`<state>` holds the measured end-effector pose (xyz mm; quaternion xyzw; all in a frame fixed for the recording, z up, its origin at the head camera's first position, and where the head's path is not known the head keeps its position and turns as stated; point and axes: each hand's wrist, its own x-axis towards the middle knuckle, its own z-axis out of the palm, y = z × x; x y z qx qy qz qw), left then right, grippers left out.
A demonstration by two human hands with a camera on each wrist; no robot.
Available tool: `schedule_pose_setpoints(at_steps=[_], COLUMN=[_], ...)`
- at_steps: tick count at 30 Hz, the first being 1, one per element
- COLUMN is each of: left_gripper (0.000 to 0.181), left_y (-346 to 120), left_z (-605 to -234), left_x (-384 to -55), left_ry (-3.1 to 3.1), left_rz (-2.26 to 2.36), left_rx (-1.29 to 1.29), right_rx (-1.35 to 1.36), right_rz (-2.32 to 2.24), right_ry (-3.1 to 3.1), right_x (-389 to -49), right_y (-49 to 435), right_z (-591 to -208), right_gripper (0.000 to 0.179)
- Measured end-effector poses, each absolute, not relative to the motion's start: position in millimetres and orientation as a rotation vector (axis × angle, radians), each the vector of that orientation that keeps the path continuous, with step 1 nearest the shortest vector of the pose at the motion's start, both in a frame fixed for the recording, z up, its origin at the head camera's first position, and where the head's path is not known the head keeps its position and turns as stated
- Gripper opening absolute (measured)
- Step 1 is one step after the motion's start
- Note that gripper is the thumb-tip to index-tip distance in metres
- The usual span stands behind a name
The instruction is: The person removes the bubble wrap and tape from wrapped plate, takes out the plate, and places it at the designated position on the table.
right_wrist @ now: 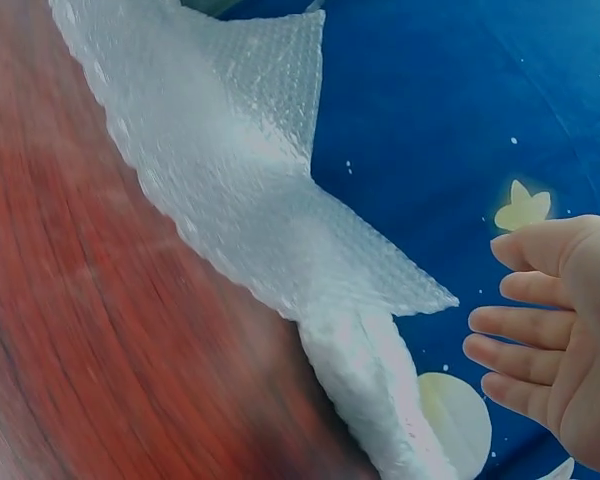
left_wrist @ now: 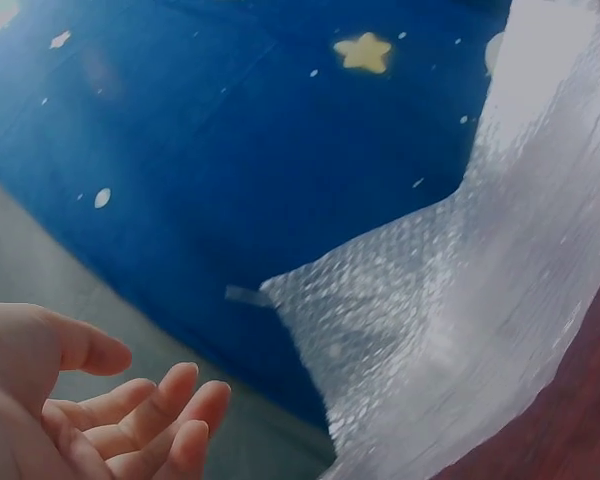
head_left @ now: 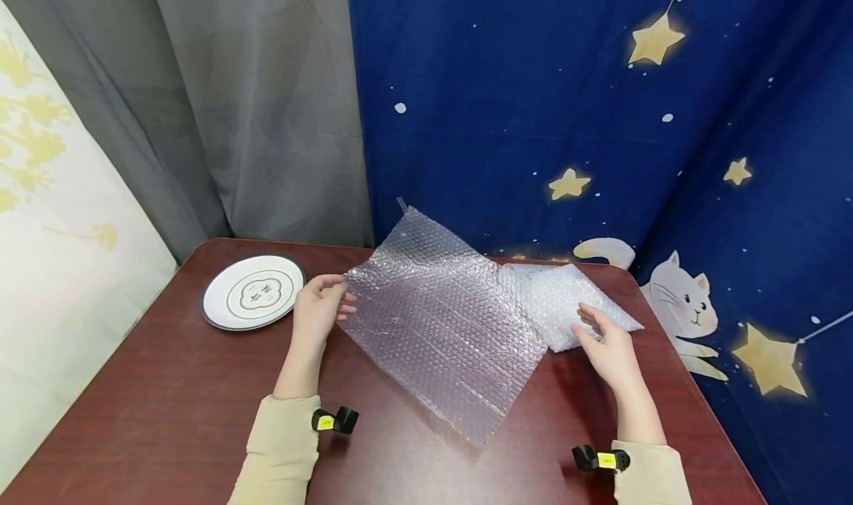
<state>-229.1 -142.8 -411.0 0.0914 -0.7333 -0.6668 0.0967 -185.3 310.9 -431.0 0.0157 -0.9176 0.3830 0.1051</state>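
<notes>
A large clear sheet of bubble wrap [head_left: 446,320] spreads diagonally over the middle of the table. Its right part is a whiter, layered bundle [head_left: 549,298] of the same wrap, ending in a pointed corner. A small strip of tape [left_wrist: 246,295] sticks out from the far corner. My left hand [head_left: 320,305] is by the sheet's left corner; the left wrist view shows its fingers loosely bent, with a gap to the wrap. Beside the bundle, my right hand [head_left: 606,342] has its fingers [right_wrist: 520,328] spread and holds nothing.
A white plate [head_left: 229,286] with a dark rim lies at the back left of the brown table [head_left: 166,401]. Behind the table hang a grey curtain [head_left: 266,105] and a blue curtain [head_left: 466,157] with stars and a cat.
</notes>
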Motion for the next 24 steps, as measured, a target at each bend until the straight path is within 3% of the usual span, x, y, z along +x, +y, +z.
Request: schedule_pose_setpoints(at_steps=[24], left_gripper=[0.027], left_y=[-68.2], left_z=[-423.6], left_x=[-239.9], left_ry=[-2.261], left_rz=[-2.237], left_rx=[0.174], right_rx=[-0.062], right_rz=[0.861], right_ry=[-2.687], right_x=[-187.9], right_y=[356.2], right_z=[-428.8], right_gripper=[0.044])
